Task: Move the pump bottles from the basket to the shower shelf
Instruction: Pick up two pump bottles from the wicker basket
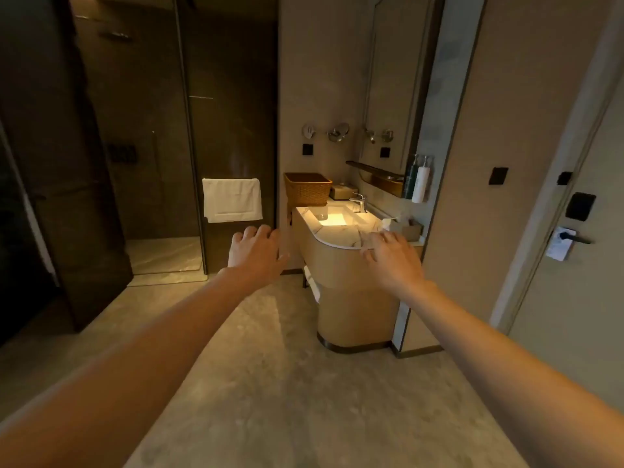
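Both bare arms reach forward over the beige stone floor (270,383). The left hand (255,253) is spread loosely, palm down, fingers slightly curled, holding and touching nothing. The right hand (393,258) is likewise relaxed and empty, fingers fanned in the air in front of the rounded beige vanity (351,298); it does not touch it.

The brown woven wicker basket (307,188) stands at the far left end of the pale marble tabletop (363,229), behind the lit basin; what it contains cannot be seen from here. A dark green pump bottle (411,179) and a white pump bottle (420,184) hang side by side on the wall right of the mirror, near the chrome tap (359,201).

Left of the vanity, a white folded towel (232,199) hangs on the glass shower door (233,113). The shower interior is dark, and a shelf there cannot be made out.
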Demonstrator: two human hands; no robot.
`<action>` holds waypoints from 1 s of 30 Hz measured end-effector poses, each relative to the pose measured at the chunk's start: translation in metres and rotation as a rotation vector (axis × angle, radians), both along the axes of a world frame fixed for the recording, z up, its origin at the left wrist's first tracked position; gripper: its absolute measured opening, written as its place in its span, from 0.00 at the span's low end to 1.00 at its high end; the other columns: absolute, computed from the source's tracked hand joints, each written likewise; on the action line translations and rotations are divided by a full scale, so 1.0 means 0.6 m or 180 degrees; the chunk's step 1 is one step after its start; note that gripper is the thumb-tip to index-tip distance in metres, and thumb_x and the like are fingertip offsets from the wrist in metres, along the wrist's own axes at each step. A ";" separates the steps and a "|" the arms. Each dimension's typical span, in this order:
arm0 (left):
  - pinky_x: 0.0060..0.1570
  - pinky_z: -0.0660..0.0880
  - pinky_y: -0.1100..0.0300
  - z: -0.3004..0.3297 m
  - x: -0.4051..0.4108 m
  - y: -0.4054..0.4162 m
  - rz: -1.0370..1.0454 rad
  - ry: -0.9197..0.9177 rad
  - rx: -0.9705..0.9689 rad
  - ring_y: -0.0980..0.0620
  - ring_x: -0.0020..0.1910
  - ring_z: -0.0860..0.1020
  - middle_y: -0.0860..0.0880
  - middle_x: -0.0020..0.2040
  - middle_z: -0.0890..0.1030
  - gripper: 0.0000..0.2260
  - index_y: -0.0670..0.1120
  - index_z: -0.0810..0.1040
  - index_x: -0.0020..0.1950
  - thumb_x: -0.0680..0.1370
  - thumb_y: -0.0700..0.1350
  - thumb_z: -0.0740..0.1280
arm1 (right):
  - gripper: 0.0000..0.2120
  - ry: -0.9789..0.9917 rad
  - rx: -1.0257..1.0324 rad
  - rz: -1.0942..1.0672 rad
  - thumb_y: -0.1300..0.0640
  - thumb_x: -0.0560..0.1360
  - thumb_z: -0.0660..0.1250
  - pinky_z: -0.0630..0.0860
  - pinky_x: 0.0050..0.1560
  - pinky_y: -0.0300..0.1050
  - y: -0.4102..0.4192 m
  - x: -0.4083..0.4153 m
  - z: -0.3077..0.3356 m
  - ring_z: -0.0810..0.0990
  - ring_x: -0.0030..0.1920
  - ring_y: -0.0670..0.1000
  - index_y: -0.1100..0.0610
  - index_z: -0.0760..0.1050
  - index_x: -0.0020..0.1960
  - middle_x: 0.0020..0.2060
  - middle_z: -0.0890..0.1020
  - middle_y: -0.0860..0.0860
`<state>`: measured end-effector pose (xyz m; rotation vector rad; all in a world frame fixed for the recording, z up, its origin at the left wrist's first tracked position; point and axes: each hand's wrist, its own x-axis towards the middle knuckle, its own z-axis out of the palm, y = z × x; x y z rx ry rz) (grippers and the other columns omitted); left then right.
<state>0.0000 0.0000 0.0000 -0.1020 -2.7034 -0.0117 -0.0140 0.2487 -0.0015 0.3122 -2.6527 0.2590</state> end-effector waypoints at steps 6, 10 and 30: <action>0.63 0.66 0.47 -0.080 -0.168 -0.029 0.0173 -0.0246 -0.0051 0.43 0.68 0.67 0.46 0.69 0.70 0.24 0.48 0.66 0.70 0.78 0.58 0.57 | 0.19 -0.0231 -0.0041 0.0160 0.52 0.80 0.56 0.65 0.68 0.55 -0.030 -0.178 -0.089 0.63 0.72 0.57 0.59 0.67 0.68 0.69 0.69 0.56; 0.64 0.66 0.48 -0.105 -0.313 -0.035 0.0239 -0.0413 -0.0145 0.44 0.68 0.68 0.47 0.69 0.69 0.25 0.49 0.64 0.71 0.78 0.59 0.57 | 0.17 -0.0179 -0.0003 0.0192 0.52 0.79 0.58 0.68 0.64 0.53 -0.047 -0.345 -0.109 0.67 0.67 0.57 0.58 0.70 0.65 0.64 0.73 0.55; 0.63 0.66 0.47 -0.246 -0.853 -0.294 0.0623 -0.0788 0.0083 0.42 0.68 0.67 0.46 0.71 0.68 0.25 0.48 0.65 0.71 0.78 0.59 0.57 | 0.19 -0.0648 0.0339 0.0559 0.49 0.80 0.54 0.69 0.62 0.55 -0.313 -0.935 -0.225 0.70 0.65 0.58 0.58 0.68 0.66 0.63 0.74 0.57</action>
